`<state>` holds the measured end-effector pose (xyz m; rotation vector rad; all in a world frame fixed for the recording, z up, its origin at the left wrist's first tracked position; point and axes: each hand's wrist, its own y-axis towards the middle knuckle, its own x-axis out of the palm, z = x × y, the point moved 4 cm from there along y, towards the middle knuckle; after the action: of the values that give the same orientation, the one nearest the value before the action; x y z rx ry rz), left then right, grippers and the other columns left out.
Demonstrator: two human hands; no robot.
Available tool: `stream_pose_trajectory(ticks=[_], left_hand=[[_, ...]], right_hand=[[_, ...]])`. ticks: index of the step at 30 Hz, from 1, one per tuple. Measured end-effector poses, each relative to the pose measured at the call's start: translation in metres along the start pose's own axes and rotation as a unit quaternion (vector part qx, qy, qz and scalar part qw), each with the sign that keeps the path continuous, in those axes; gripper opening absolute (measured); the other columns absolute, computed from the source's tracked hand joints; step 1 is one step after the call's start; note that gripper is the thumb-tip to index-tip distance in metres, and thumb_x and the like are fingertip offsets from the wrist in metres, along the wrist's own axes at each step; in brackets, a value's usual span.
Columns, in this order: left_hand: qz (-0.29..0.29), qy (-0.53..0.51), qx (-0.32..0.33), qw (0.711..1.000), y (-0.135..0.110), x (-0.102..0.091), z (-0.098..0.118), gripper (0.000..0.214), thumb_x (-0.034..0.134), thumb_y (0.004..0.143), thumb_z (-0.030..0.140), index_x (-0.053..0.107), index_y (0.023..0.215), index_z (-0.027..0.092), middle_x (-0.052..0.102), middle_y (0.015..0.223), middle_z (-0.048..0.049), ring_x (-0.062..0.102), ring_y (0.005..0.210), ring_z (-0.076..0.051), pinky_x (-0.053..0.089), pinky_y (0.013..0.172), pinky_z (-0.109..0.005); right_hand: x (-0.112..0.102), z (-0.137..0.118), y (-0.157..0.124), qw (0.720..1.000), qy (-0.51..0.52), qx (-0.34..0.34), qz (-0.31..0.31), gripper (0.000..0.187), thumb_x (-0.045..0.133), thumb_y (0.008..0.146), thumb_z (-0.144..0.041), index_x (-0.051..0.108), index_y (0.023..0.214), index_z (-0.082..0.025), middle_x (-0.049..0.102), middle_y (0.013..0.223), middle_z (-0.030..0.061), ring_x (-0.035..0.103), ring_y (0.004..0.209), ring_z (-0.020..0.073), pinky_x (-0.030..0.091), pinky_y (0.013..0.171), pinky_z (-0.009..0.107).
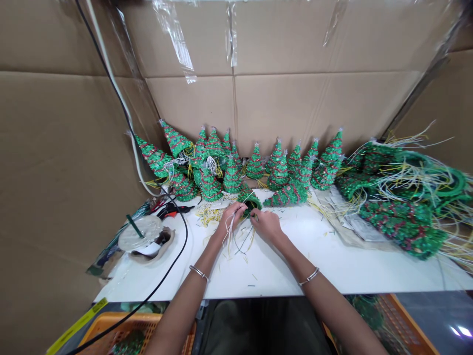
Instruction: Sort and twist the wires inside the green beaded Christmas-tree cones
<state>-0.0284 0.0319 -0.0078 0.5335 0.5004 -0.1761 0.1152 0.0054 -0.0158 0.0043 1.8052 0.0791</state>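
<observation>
Both hands (231, 219) (266, 224) on sequin tree (249, 198)

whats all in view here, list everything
green sequinned cone tree: 1, green with red garland, between both hands
other sequinned cone trees: about sixteen, green with red garland, along the table's back
heap of green sequinned pieces with trailing wires: 1, green with yellow and white wires, table's right end
loose wire clippings: many, yellow, left of the hands
flat table top: 1, white, under these things
round disc with rod: 1, whitish with dark green rod, table's left end
corrugated cardboard sheets: several, tan, behind and left of the table
plastic crates: 2, orange, below the table's near edge
metal bangles: 2, silver, one per wrist
left hand: 1, on the cone tree
right hand: 1, on the cone tree
</observation>
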Motion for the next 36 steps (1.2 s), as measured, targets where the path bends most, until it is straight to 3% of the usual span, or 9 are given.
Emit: stream_pose_trajectory(ticks=[5, 14, 23, 28, 36], left_hand=[[0.002, -0.02, -0.011, 1.0, 0.001, 0.001, -0.001, 0.034, 0.046, 0.092, 0.043, 0.069, 0.092, 0.018, 0.064, 0.078, -0.0032, 0.056, 0.072, -0.015, 0.045, 0.072, -0.027], [0.002, -0.04, -0.039, 0.998, 0.001, -0.001, -0.006, 0.03, 0.048, 0.091, 0.042, 0.066, 0.089, 0.018, 0.059, 0.073, -0.001, 0.053, 0.07, -0.014, 0.042, 0.068, -0.025], [0.009, -0.051, -0.042, 0.998, 0.001, -0.007, 0.0, 0.033, 0.045, 0.091, 0.044, 0.064, 0.087, 0.018, 0.054, 0.069, 0.001, 0.05, 0.066, -0.013, 0.039, 0.063, -0.023], [0.009, -0.051, -0.041, 0.998, 0.001, -0.008, 0.004, 0.031, 0.046, 0.091, 0.042, 0.064, 0.087, 0.018, 0.054, 0.068, 0.0012, 0.049, 0.065, -0.013, 0.039, 0.063, -0.024], [0.009, -0.047, -0.051, 0.998, 0.002, -0.008, 0.002, 0.034, 0.046, 0.09, 0.047, 0.064, 0.088, 0.018, 0.054, 0.068, 0.0008, 0.048, 0.064, -0.013, 0.038, 0.061, -0.024]], right_hand=[[0.011, -0.009, 0.003, 0.998, -0.038, -0.043, 0.02, 0.034, 0.041, 0.094, -0.035, 0.057, 0.123, -0.028, 0.073, 0.084, 0.01, 0.067, 0.075, 0.0238, 0.036, 0.066, 0.029], [0.019, -0.008, 0.003, 0.988, -0.025, -0.128, 0.078, 0.031, 0.038, 0.095, -0.024, 0.069, 0.092, -0.022, 0.074, 0.079, 0.008, 0.063, 0.067, 0.0168, 0.029, 0.062, 0.027], [0.016, -0.006, 0.003, 0.983, -0.027, -0.155, 0.089, 0.036, 0.034, 0.096, -0.029, 0.069, 0.097, -0.025, 0.073, 0.075, 0.0049, 0.061, 0.064, 0.0144, 0.028, 0.064, 0.026], [0.019, -0.006, 0.005, 0.986, -0.019, -0.141, 0.084, 0.031, 0.04, 0.095, -0.036, 0.065, 0.111, -0.028, 0.074, 0.079, 0.0057, 0.063, 0.066, 0.0157, 0.028, 0.064, 0.026], [0.019, -0.009, 0.006, 0.978, -0.018, -0.185, 0.1, 0.031, 0.039, 0.094, -0.023, 0.069, 0.087, -0.022, 0.072, 0.073, 0.0046, 0.059, 0.063, 0.0126, 0.026, 0.063, 0.025]])
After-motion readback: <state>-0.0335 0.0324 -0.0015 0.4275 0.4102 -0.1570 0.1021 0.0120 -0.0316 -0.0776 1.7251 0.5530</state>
